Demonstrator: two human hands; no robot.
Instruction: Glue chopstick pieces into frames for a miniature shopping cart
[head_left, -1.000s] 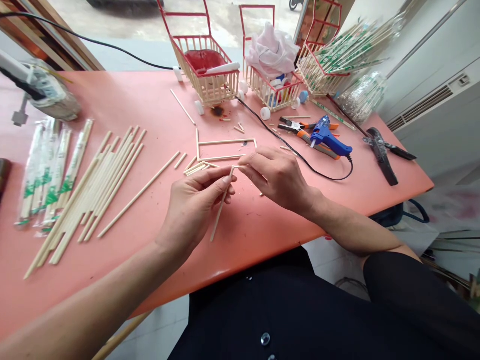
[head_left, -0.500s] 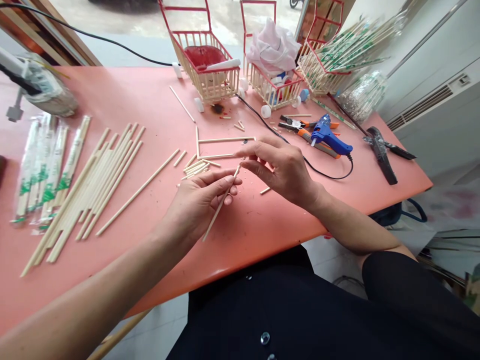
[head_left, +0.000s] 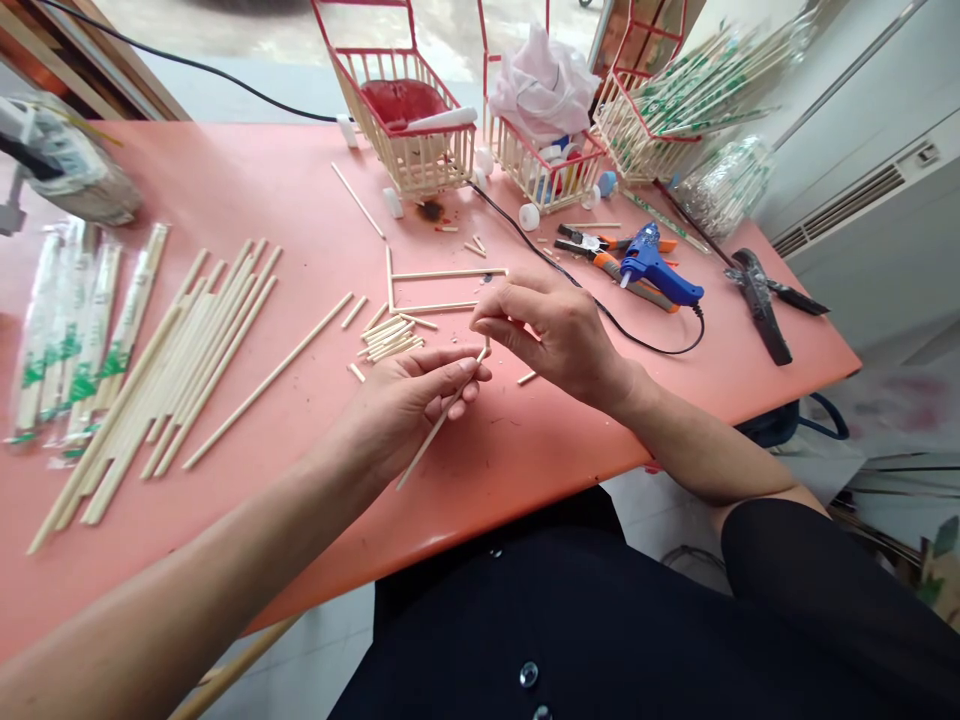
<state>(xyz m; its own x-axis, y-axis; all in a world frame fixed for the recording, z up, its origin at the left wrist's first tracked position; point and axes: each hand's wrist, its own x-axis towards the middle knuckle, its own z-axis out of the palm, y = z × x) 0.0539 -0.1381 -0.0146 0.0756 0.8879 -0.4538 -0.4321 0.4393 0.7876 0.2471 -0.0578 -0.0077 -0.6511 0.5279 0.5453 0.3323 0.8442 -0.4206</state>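
Note:
My left hand point(head_left: 416, 400) pinches a thin wooden chopstick point(head_left: 426, 447) between thumb and fingers, tilted with its lower end toward the table's front edge. At its upper end, my right hand point(head_left: 559, 335) is closed, fingertips around a short stick piece point(head_left: 487, 343) that shows only as a pale bit and meets the chopstick at an angle. Just beyond my hands lies a flat frame of joined sticks point(head_left: 439, 274), its right end partly hidden by my right hand. A small heap of short cut sticks point(head_left: 391, 338) lies behind my left hand.
Left are loose chopsticks point(head_left: 202, 350) and wrapped ones point(head_left: 90, 340). A blue glue gun point(head_left: 656, 268) with its cord and orange-handled pliers point(head_left: 600, 258) lie right. Small stick-built carts point(head_left: 427, 165) stand along the back. A black-coated tool point(head_left: 761, 305) lies near the right edge.
My right fingertips have come down to the chopstick's upper end, and a pale short piece now shows between them. My left hand keeps its grip. The view has shifted slightly.

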